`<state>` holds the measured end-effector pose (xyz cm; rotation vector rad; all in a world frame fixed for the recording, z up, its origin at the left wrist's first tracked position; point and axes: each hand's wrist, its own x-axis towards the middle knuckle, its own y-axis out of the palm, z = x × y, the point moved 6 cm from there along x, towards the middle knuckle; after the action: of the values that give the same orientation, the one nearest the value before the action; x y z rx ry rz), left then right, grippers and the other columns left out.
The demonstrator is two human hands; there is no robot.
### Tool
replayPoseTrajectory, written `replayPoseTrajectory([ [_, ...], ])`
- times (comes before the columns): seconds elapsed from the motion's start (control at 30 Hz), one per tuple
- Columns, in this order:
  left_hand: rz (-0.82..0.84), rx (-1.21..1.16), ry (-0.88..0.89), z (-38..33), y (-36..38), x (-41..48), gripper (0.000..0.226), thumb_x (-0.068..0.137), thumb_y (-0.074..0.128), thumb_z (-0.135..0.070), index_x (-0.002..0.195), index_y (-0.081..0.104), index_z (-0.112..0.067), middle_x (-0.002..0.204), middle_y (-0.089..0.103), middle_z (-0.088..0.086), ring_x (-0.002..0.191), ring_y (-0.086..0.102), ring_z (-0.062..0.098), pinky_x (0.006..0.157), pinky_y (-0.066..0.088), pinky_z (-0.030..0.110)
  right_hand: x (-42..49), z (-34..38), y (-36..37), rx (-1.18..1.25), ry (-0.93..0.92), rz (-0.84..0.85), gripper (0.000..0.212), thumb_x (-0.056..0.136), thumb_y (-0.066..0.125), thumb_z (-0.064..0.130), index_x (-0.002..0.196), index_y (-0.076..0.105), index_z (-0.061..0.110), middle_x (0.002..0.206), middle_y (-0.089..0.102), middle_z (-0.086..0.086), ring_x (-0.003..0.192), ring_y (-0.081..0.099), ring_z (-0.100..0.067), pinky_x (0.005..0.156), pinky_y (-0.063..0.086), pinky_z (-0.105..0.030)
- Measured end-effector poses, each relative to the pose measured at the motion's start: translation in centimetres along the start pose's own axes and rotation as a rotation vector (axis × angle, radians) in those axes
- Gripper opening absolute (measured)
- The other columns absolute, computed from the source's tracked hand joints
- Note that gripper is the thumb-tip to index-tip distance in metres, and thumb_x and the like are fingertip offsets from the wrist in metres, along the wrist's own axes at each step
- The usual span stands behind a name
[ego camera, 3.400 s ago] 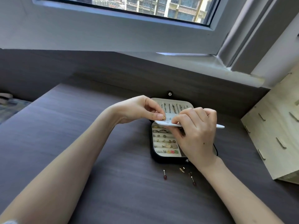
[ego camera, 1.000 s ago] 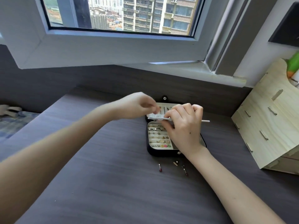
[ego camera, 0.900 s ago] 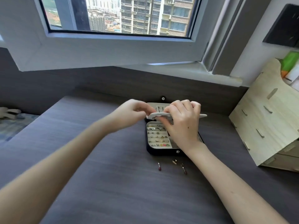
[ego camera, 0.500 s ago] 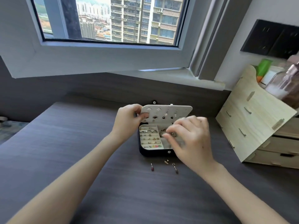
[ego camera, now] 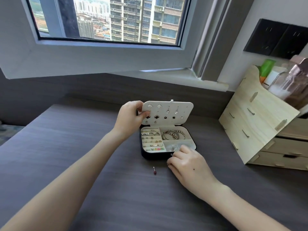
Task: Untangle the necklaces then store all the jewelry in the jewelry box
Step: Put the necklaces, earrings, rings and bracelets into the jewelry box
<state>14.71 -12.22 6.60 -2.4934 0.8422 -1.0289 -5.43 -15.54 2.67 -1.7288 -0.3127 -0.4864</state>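
Desk (ego camera: pixel 83 147) w/ jewelry box (ego camera: pixel 155 155) open; its earring panel (ego camera: pixel 170 114) stands upright, left hand (ego camera: pixel 130 119) pinching the panel's left edge. Right hand (ego camera: pixel 188 165) is curled on the desk just in front of the box, can't tell if it holds anything. Red stud (ego camera: pixel 154 171) lies loose just left of right hand, pin twd the box, so right hand is nearer & prob picks it

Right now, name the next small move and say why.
Probably finish the pinch of the right hand on the table and lift the piece to the earring panel. Its fingertips curl down just before the jewelry box, hiding what they touch; the left hand grips the panel upright, with free holes showing. A red-bead stud lies loose nearby.
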Motion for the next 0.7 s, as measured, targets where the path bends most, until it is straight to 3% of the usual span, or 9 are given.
replayPoseTrajectory([
  [0.07, -0.022, -0.018, -0.009, 0.0, 0.1, 0.0, 0.006, 0.08, 0.069, -0.008, 0.083, 0.065, -0.004, 0.081, 0.067, 0.004, 0.079, 0.062, 0.022, 0.073, 0.051, 0.043, 0.7, -0.5, -0.9, 0.18, 0.113, -0.01, 0.019, 0.082, 0.053, 0.018, 0.069, 0.067, 0.016, 0.066, 0.062, 0.006, 0.066, 0.053, -0.015, 0.056, 0.046, -0.029],
  [0.13, -0.062, -0.101, -0.032, -0.1, 0.1, 0.0, 0.013, 0.079, 0.068, -0.003, 0.087, 0.061, -0.01, 0.082, 0.066, 0.0, 0.079, 0.062, 0.018, 0.074, 0.052, 0.039, 2.0, -1.7, -2.5, 0.485, 0.338, -0.067, 0.014, 0.084, 0.059, 0.015, 0.076, 0.07, 0.018, 0.071, 0.066, 0.009, 0.069, 0.056, -0.01, 0.064, 0.046, -0.022],
  [0.23, -0.09, -0.253, -0.041, -0.6, 0.4, 0.2, 0.033, 0.079, 0.061, 0.008, 0.099, 0.055, -0.018, 0.084, 0.063, -0.001, 0.078, 0.061, 0.014, 0.072, 0.054, 0.032, 4.8, -3.5, -3.3, 1.007, 0.67, -0.138, 0.013, 0.084, 0.065, 0.008, 0.082, 0.072, 0.019, 0.075, 0.072, 0.004, 0.07, 0.064, -0.005, 0.063, 0.049, -0.017],
  [0.37, -0.083, -0.427, -0.065, -0.4, 1.2, 0.6, 0.036, 0.081, 0.056, 0.006, 0.106, 0.059, -0.02, 0.09, 0.062, 0.001, 0.079, 0.061, 0.014, 0.07, 0.054, 0.036, 8.4, -4.9, -1.3, 1.341, 0.896, -0.205, 0.011, 0.086, 0.062, 0.004, 0.09, 0.068, 0.013, 0.075, 0.073, -0.002, 0.073, 0.064, -0.007, 0.062, 0.05, -0.019],
  [0.47, -0.044, -0.465, -0.069, 0.0, 1.5, 0.7, 0.03, 0.084, 0.057, -0.016, 0.11, 0.064, -0.028, 0.107, 0.06, 0.001, 0.097, 0.059, 0.012, 0.079, 0.053, 0.03, 10.1, -5.0, 0.8, 1.59, 1.013, -0.232, 0.008, 0.087, 0.061, 0.002, 0.091, 0.065, 0.007, 0.071, 0.071, -0.004, 0.068, 0.062, -0.01, 0.06, 0.05, -0.02],
  [0.57, 0.029, -0.48, -0.16, 0.4, 1.8, 1.3, 0.011, 0.087, 0.06, -0.024, 0.089, 0.07, -0.03, 0.106, 0.055, 0.002, 0.103, 0.056, 0.014, 0.086, 0.048, 0.029, 11.3, -4.7, 2.2, 1.825, 1.028, -0.271, 0.009, 0.09, 0.056, -0.002, 0.094, 0.062, 0.003, 0.068, 0.069, -0.004, 0.058, 0.058, -0.007, 0.056, 0.048, -0.018],
  [0.7, 0.09, -0.59, -0.266, 1.0, 1.7, 1.7, 0.015, 0.082, 0.063, -0.031, 0.078, 0.072, -0.02, 0.102, 0.055, 0.001, 0.103, 0.056, 0.018, 0.089, 0.045, 0.032, 11.8, -4.6, 2.9, 1.888, 1.0, -0.278, 0.009, 0.091, 0.053, -0.002, 0.096, 0.06, 0.003, 0.064, 0.068, -0.002, 0.051, 0.056, -0.006, 0.051, 0.046, -0.019],
])
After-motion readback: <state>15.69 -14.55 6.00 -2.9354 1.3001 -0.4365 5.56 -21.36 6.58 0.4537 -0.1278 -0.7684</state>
